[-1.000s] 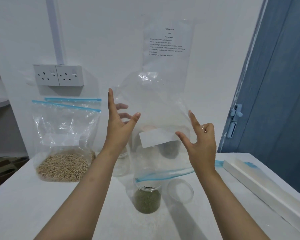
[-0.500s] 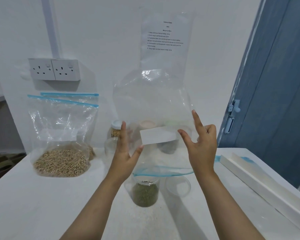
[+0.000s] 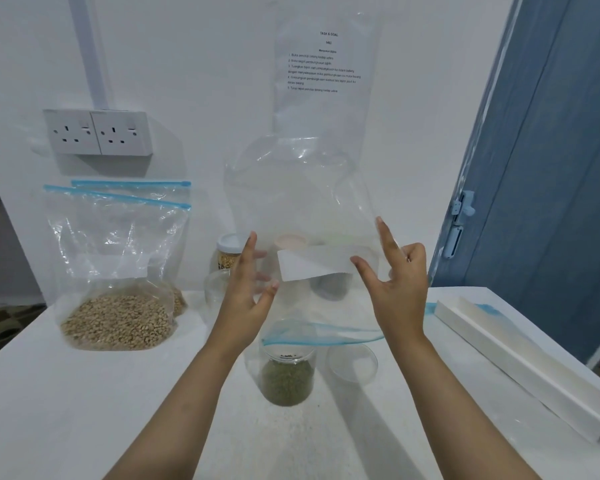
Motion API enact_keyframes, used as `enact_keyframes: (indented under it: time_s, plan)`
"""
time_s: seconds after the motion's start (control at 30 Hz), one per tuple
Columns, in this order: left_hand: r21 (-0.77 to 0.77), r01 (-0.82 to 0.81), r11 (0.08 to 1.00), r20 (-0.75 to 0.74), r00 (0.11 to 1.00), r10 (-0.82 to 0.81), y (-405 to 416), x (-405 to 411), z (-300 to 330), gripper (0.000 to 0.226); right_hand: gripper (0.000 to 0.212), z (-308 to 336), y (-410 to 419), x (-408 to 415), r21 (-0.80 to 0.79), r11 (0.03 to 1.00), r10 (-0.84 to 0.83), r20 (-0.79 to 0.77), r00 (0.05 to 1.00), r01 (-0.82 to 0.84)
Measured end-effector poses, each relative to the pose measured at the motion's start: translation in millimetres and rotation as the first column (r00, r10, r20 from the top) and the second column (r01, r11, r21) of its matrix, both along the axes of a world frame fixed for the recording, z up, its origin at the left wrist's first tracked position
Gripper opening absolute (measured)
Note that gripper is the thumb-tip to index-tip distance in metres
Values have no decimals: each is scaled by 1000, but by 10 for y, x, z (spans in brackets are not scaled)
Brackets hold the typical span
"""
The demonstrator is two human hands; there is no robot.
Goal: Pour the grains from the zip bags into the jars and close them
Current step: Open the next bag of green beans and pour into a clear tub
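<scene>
An empty clear zip bag (image 3: 298, 195) hangs upside down, its blue zip mouth just above the open jar (image 3: 287, 375). The jar stands on the white table (image 3: 84, 410) and is partly filled with green grains. My left hand (image 3: 248, 292) holds the bag's left side, thumb in front and fingers behind the plastic. My right hand (image 3: 397, 282) pinches the right side near the white label, index finger pointing up. The jar's clear lid (image 3: 352, 362) lies just right of it. A zip bag with beige grains (image 3: 118, 317) leans on the wall at the left.
Behind the bags stand a white-lidded jar of yellow grains (image 3: 228, 252), an empty clear jar (image 3: 217, 289) and a dark-filled jar (image 3: 329, 287). A long white channel (image 3: 520, 368) lies along the table's right edge. A double socket (image 3: 97, 132) and an instruction sheet (image 3: 326, 64) are on the wall.
My left hand has slid down the bag's left side from higher up. The bag's mouth has sunk a little toward the jar. My right hand has kept its hold.
</scene>
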State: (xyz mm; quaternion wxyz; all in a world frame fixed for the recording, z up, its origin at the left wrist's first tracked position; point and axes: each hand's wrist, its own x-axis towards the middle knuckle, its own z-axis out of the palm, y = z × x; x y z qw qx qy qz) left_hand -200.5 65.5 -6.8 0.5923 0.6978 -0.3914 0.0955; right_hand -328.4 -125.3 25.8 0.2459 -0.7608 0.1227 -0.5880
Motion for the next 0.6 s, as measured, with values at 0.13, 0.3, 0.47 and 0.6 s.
enact_keyframes:
  time_s: [0.13, 0.3, 0.47, 0.6]
  plan:
    - [-1, 12, 1000, -1, 1000, -12, -10, -28, 38, 87, 74, -16, -8, -3, 12, 1000, -5, 3, 1000, 5]
    - [87, 89, 992, -7, 996, -89, 102, -21, -93, 100, 72, -8, -63, -19, 54, 998, -13, 31, 999, 11]
    - [300, 26, 954, -5, 1000, -26, 178, 13, -385, 93, 70, -63, -62, -44, 77, 997, -21, 38, 999, 18]
    - [246, -41, 968, 29, 999, 35, 122, 33, -398, 90, 70, -62, -48, -45, 87, 996, -9, 35, 999, 6]
